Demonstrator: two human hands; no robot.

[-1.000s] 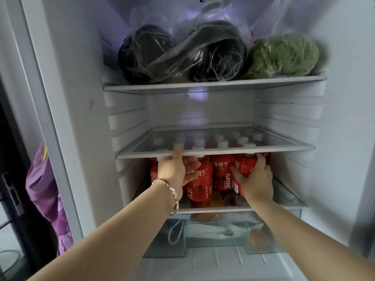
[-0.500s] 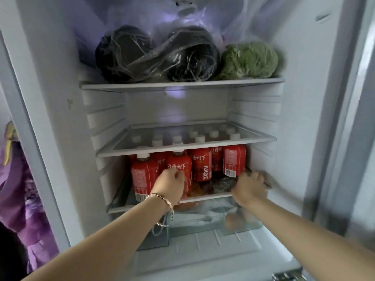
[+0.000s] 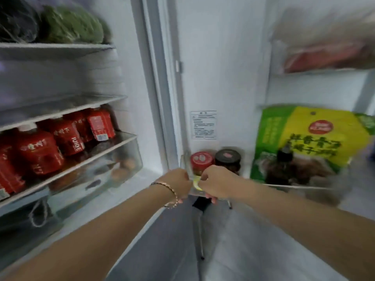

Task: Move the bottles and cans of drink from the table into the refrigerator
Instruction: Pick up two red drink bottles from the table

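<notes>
Refrigerator (image 3: 213, 57) interior fills the frame, white walls, view motion-blurred toward the right edge.

Upper left: bagged green vegetable (image 3: 71, 25) on the top shelf. Middle left: red juice bottles (image 3: 67, 134) standing in a packed row on a glass shelf (image 3: 85, 159), white caps under the shelf above. These are the task's drinks, already inside. A clear drawer sits just below that shelf.

Lower centre: left hand (image 3: 176, 184), bracelet at the wrist, fingers curled shut. What it grips, if anything, cannot be told. Right hand (image 3: 218, 184) just beside it, also curled, fingers pinched at a small yellow-green item (image 3: 195, 182) between the two hands; its identity is too blurred to name. Both hands are at the front edge of the door bin.

Centre, behind the hands: red-lidded jar (image 3: 202, 159) and dark-lidded jar (image 3: 227, 157) side by side in the door bin. Right: large green and yellow food packet (image 3: 308, 138) upright in the same bin.

Judgement: no bottle or can is in either hand, so a placing step looks finished and this is a pause between loads. No table is in view. Next move likely calls for freeing both hands, turning away from the fridge to the table, and taking up further drinks, if any are left.
</notes>
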